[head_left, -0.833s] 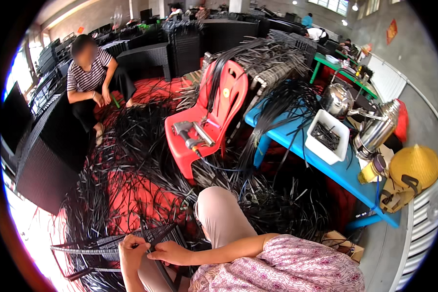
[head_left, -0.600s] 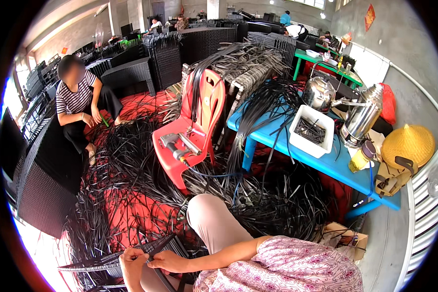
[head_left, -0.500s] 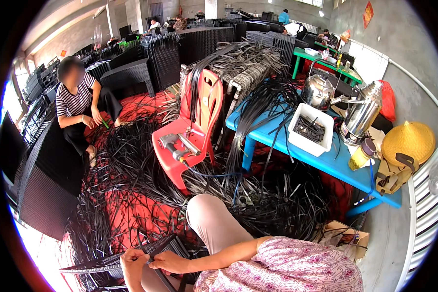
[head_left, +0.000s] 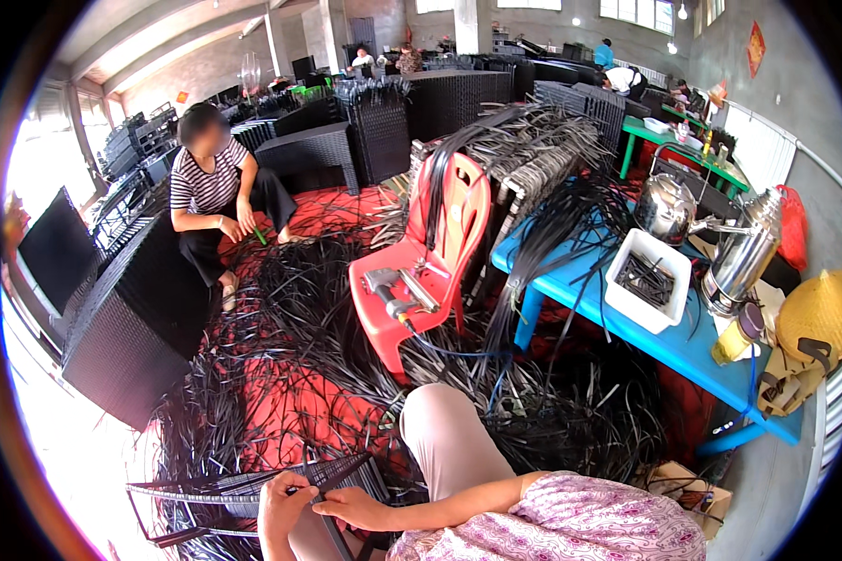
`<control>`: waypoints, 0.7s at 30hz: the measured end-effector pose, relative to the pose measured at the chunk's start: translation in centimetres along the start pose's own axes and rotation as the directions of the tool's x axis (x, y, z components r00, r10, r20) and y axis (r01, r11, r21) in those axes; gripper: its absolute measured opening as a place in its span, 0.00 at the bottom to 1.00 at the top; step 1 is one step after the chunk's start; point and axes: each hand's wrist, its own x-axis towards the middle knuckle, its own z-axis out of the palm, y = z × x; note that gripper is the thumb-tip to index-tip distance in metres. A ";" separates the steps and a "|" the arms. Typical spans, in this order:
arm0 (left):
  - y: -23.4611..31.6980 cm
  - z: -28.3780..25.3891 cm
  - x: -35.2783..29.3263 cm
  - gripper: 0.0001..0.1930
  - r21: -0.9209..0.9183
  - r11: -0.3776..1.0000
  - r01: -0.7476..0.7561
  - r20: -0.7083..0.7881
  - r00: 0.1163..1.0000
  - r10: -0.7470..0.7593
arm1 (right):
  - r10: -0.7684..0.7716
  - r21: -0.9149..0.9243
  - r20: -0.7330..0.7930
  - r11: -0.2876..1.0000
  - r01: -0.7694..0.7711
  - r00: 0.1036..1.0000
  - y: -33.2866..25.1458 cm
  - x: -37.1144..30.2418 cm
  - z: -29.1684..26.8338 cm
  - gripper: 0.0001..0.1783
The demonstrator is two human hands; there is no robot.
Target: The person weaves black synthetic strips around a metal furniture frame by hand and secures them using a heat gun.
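Note:
Low at the front, a black frame partly woven with flat strips lies across my lap. My left hand pinches a flat black weaving strip at the frame's near right part. Close beside it, my right hand has its thumb and fingers closed on the same strip. A length of black strip hangs down below the hands between my legs. Exactly how the strip passes round the frame is hidden by my fingers.
Loose black strips cover much of the red floor. A red chair holds an air stapler. To the right, a blue table carries a white bin and kettles. A person sits at the left near woven furniture.
The whole view has swung, so the surroundings sit farther right and more of the left side shows. Both hands stay pinched close together on the strip, with little shift against the frame.

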 end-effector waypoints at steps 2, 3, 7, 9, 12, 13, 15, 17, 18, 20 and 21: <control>-0.2 -0.2 0.3 0.08 -0.004 1.000 -0.012 0.037 0.999 0.013 | 0.009 -0.019 0.007 1.000 -0.009 1.000 0.3 0.2 0.1 0.23; 0.2 -0.4 0.6 0.07 -0.007 1.000 0.000 0.066 0.998 0.000 | 0.016 -0.016 0.006 1.000 -0.016 1.000 0.4 0.2 0.1 0.23; -2.0 -1.7 2.2 0.06 -0.082 0.997 0.004 0.276 0.961 0.019 | -0.003 -0.026 0.013 1.000 0.003 1.000 0.5 -0.1 0.5 0.23; -0.4 -2.3 3.3 0.06 -0.093 0.994 0.062 0.411 0.912 -0.019 | -0.020 -0.020 -0.016 1.000 0.020 1.000 0.7 -0.2 0.5 0.23; -2.1 -2.2 4.4 0.05 -0.242 0.935 0.258 0.527 0.845 -0.096 | 0.004 0.037 -0.023 0.999 -0.003 1.000 0.5 -0.4 0.8 0.23; -2.7 -2.3 4.5 0.05 -0.209 0.942 0.261 0.538 0.835 -0.112 | 0.019 0.064 -0.019 0.998 -0.018 1.000 0.4 -0.5 1.0 0.23; -3.0 -2.0 4.4 0.05 -0.223 0.935 0.275 0.566 0.818 -0.105 | 0.028 0.044 -0.021 0.999 -0.027 0.999 0.7 -0.6 0.9 0.23; -2.6 -1.9 4.1 0.05 -0.218 0.938 0.269 0.558 0.823 -0.106 | 0.048 0.077 -0.003 0.996 -0.048 0.999 1.1 -0.6 0.9 0.23; -3.0 -1.8 4.0 0.06 -0.200 0.946 0.254 0.538 0.836 -0.111 | 0.030 0.067 -0.010 0.997 -0.029 0.999 1.2 -0.6 1.0 0.23; -2.4 -1.8 3.3 0.06 -0.252 0.932 0.261 0.508 0.855 -0.102 | -0.002 0.048 -0.022 0.999 0.004 1.000 1.3 -0.7 1.2 0.23; -2.5 -1.7 3.4 0.06 -0.242 0.935 0.260 0.499 0.860 -0.110 | 0.036 0.035 0.016 0.999 -0.037 0.999 1.1 -0.7 0.9 0.23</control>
